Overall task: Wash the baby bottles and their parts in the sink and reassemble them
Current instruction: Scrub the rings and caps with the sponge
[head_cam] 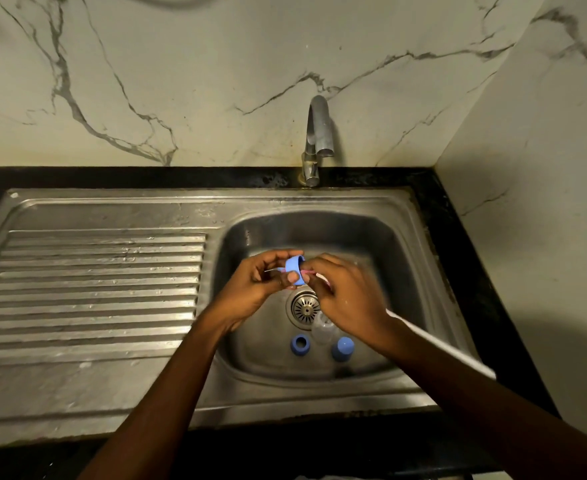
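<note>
Left hand (260, 278) is gripping a blue collar ring (295, 270) between curled fingers and thumb, held just behind the drain strainer (305, 306) and above it. Right hand (347, 299), somewhat blurred, is pinching a thin brush (441, 344): the pink tip is meeting the ring and the white handle is running off to the right of the drain. Lying just in front of the drain: second blue ring (299, 343), clear bottle part (323, 329), blue cap (343, 348).
</note>
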